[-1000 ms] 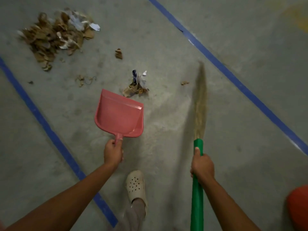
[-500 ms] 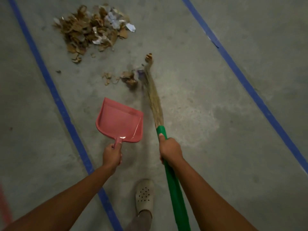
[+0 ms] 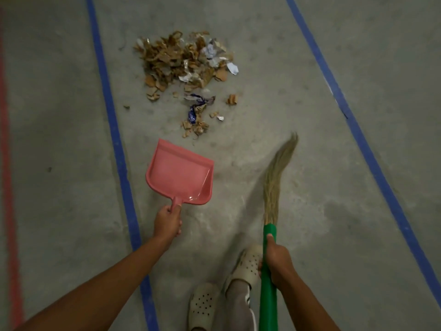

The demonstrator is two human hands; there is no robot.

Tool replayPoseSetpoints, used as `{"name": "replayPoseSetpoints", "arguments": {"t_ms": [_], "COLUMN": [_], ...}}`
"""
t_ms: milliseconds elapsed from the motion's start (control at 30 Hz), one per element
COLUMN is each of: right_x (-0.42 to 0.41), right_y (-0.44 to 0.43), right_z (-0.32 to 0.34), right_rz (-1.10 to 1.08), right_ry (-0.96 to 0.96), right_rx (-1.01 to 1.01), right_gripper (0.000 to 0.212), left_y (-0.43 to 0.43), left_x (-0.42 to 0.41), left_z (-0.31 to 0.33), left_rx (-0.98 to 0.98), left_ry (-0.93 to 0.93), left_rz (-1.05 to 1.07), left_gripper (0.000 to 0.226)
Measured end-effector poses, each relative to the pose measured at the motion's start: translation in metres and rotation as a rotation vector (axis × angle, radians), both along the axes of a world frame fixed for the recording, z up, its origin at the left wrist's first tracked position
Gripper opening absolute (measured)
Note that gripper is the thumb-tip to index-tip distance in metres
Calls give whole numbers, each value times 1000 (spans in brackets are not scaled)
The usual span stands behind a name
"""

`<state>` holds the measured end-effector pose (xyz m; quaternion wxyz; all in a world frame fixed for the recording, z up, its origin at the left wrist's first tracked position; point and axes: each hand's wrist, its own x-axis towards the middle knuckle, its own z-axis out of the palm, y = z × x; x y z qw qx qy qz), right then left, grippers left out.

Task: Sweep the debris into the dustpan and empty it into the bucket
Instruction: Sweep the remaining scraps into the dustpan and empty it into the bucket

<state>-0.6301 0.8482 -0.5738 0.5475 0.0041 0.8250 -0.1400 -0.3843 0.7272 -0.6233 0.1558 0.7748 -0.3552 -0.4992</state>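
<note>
Near bottom edge, broom handle [image 3: 268, 297] cut off, bristles [image 3: 274, 182] blurred

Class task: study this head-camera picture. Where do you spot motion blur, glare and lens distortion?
Head view: the broom has bristles smeared by motion blur; a glare streak sits in the dustpan near its handle; the blue floor lines bow from wide-angle distortion; lighting is dim.
</note>
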Motion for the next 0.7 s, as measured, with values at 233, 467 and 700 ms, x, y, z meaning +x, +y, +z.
{"name": "replayPoseSetpoints", "arguments": {"t_ms": [233, 467, 700], "right_x": [-19, -24, 1], "right_y": [-59, -126, -216], "right_z": [-10, -45, -73], "right_rz": [147, 228, 259], "right_ry": [-13, -42, -47], "right_rx": [9, 67, 170], "right_gripper": [57, 53, 48], "left_y": [-24, -64, -120], "left_x": [-15, -26, -9], "left_z": [-6, -28, -65], "left_rx": [27, 19, 44], "left_ry": [-71, 9, 31], "left_rz": [130, 226, 240], "left_gripper": [41, 39, 45]}}
